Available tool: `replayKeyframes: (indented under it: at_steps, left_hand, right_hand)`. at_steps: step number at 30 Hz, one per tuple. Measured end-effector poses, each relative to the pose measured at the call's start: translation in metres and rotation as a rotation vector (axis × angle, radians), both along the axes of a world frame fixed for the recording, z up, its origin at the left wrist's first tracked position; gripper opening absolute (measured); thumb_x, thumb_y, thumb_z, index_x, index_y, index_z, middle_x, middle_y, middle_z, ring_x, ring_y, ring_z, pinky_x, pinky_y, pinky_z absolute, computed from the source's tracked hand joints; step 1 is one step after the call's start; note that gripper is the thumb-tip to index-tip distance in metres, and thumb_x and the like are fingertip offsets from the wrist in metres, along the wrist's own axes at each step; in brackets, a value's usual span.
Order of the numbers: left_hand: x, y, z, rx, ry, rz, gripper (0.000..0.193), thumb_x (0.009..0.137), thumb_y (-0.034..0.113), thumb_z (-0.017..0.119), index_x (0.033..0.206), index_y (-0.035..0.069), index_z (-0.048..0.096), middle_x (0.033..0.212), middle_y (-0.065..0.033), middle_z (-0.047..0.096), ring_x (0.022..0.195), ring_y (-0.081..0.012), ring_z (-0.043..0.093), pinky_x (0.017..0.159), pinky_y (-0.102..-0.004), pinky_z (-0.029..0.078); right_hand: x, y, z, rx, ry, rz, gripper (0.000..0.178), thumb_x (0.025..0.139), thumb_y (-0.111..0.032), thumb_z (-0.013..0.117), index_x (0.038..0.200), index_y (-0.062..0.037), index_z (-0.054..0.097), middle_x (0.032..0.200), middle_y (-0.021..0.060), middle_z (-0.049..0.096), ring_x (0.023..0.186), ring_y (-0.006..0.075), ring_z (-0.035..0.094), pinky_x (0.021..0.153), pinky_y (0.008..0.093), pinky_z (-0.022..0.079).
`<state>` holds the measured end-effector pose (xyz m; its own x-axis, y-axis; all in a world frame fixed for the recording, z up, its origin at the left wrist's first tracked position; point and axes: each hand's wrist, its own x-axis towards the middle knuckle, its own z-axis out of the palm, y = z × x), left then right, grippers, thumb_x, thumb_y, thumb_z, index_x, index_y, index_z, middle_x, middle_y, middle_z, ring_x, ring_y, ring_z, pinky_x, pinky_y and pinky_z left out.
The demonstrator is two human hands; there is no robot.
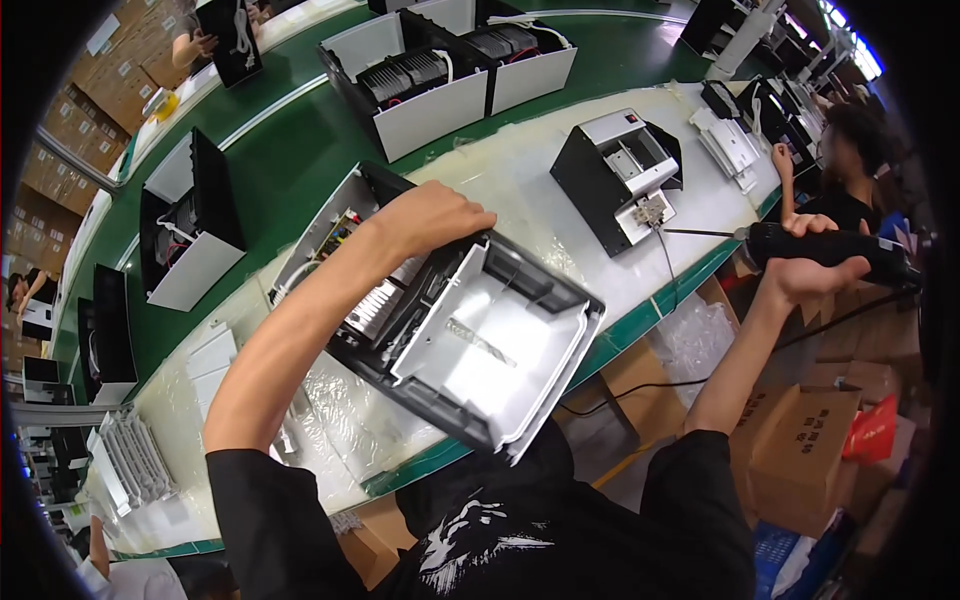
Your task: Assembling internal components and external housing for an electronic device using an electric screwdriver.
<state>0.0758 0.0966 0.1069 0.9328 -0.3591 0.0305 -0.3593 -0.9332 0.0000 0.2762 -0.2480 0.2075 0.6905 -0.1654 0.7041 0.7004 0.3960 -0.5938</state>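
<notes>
My left hand [438,215] is closed over the upper edge of a white-and-black appliance housing [480,345], which sits tilted on the table's near edge. One half is an empty white tray-like shell; the other, partly behind my left forearm, shows wires and metal fins. Held out to the right, my right hand [800,272] grips a black electric screwdriver [850,250] with its cord trailing. Its long thin bit points left, the tip close to the metal front of a black-and-silver screw feeder [625,170]. Whether a screw is on the tip, I cannot tell.
Several part-built housings [430,120] stand on the green conveyor [300,90] beyond the table. White slatted parts [135,460] are stacked at the left. Cardboard boxes [800,450] fill the floor at right. Another person [850,160] works at the far right.
</notes>
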Motion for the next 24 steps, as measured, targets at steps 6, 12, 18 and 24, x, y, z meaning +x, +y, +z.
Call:
replayKeyframes:
  at_steps: [6,12,18,24]
  left_hand:
    - [-0.003,-0.009,-0.012,0.112,-0.172,-0.290,0.006,0.079,0.011,0.054,0.081,0.010,0.049,0.070,-0.0031,0.057,0.073,-0.0217,0.063,0.067,-0.0347,0.051]
    - [-0.018,-0.008,-0.014,0.072,-0.275,-0.206,0.009,0.076,0.014,0.057,0.076,0.009,0.049,0.072,-0.0014,0.056,0.075,-0.0198,0.060,0.074,-0.0304,0.049]
    - [-0.082,-0.040,0.011,-0.501,-0.455,0.269,0.036,0.066,-0.010,0.056,0.098,0.005,0.063,0.099,-0.0097,0.065,0.093,-0.0266,0.061,0.081,-0.0342,0.048]
    - [-0.164,-0.059,-0.003,-0.811,-0.584,0.701,0.024,0.064,-0.016,0.051,0.073,0.001,0.064,0.076,-0.0082,0.065,0.074,-0.0233,0.062,0.065,-0.0310,0.049]
  right_hand:
    - [0.008,0.016,-0.010,-0.064,-0.065,0.071,0.073,0.083,-0.073,0.039,0.130,-0.0170,0.034,0.065,0.0080,0.048,0.052,0.0188,0.045,0.051,0.0324,0.041]
    - [0.015,0.040,-0.020,-0.115,-0.034,0.093,0.072,0.083,-0.071,0.040,0.130,-0.0173,0.034,0.066,0.0074,0.049,0.051,0.0180,0.046,0.052,0.0326,0.041]
    - [0.026,0.035,-0.029,-0.154,0.010,0.212,0.078,0.081,-0.074,0.041,0.133,-0.0166,0.031,0.070,0.0066,0.049,0.053,0.0178,0.046,0.053,0.0321,0.041]
    - [0.065,0.071,-0.007,-0.327,0.110,0.287,0.058,0.090,-0.059,0.041,0.100,-0.0025,0.050,0.069,0.0071,0.049,0.052,0.0184,0.046,0.052,0.0336,0.041]
